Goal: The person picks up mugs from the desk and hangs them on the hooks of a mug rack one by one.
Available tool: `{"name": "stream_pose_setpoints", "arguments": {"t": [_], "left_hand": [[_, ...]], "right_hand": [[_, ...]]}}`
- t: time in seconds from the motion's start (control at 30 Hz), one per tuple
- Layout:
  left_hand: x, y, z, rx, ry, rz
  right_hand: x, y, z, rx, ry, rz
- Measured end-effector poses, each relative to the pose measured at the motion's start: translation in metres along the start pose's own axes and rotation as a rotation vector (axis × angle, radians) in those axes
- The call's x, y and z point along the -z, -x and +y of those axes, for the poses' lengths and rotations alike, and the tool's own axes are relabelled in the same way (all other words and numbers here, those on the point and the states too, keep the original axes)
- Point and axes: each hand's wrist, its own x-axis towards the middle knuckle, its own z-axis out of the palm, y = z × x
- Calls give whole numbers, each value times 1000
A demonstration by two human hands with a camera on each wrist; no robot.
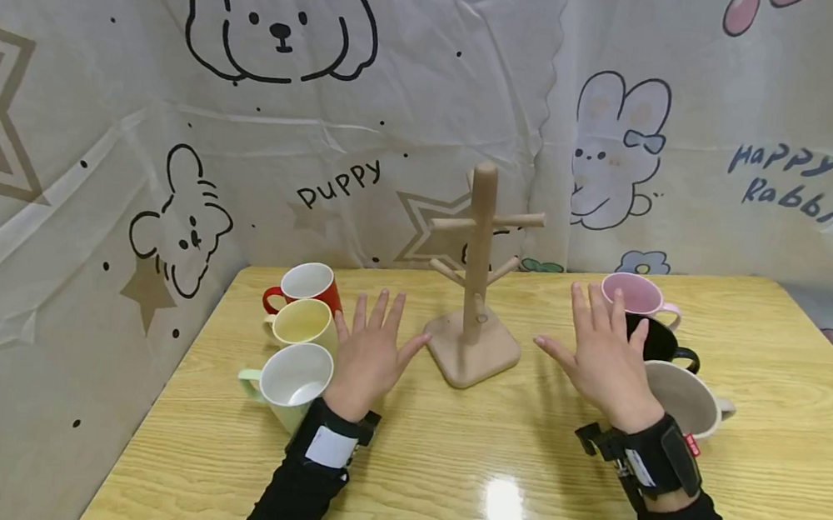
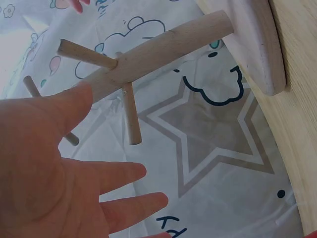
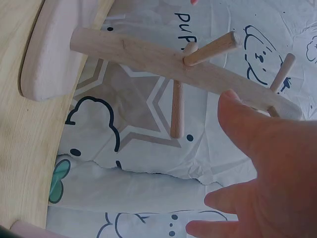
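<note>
My left hand point(image 1: 365, 364) is held with fingers spread, nothing in it, beside three mugs on the left. These are a red mug point(image 1: 328, 295) with white inside, a yellow mug point(image 1: 302, 323) and a pale green mug point(image 1: 293, 390), handles pointing left. Between the hands a wooden mug tree point(image 1: 479, 249) stands upright on a square base, its pegs bare. My right hand point(image 1: 606, 358), fingers also spread and holding nothing, overlaps a black mug point(image 1: 659, 342) and a beige mug point(image 1: 682, 399) in the head view. Behind them sits a pink mug point(image 1: 633, 293). Handles on this side point right.
A light wooden table point(image 1: 425, 487) carries everything. Behind and left of it hangs a pale cloth point(image 1: 432, 94) printed with cartoon animals, stars and lettering. Both wrists wear black straps, the right one point(image 1: 657, 455) close by the beige mug.
</note>
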Motion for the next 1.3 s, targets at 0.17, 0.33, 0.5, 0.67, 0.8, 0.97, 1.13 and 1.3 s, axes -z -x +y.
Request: {"name": "stream_pose_setpoints", "arguments": {"t": [0.17, 0.33, 0.5, 0.67, 0.8, 0.97, 1.13, 1.3], "left_hand": [[1, 4, 0, 0, -5, -19], [3, 7, -1, -8, 3, -11], [3, 8, -2, -20, -10, -14], [6, 7, -1, -18, -7, -24], [9, 8, 1, -9, 7, -54], [11, 8, 1, -17, -6, -77], [14, 8, 3, -32, -21, -83], [20, 9, 6, -66, -19, -88]], "right_hand": [[-2, 3, -3, 7, -12, -29], [-2, 5, -7, 18, -5, -24], [-2, 7, -13, 29, -2, -46], [-1, 5, -19, 46, 7, -50], [-2, 5, -22, 54, 8, -62], [-4, 5, -23, 54, -4, -91], [-7, 4, -24, 57, -8, -96], [-8, 6, -26, 76, -9, -76]]}}
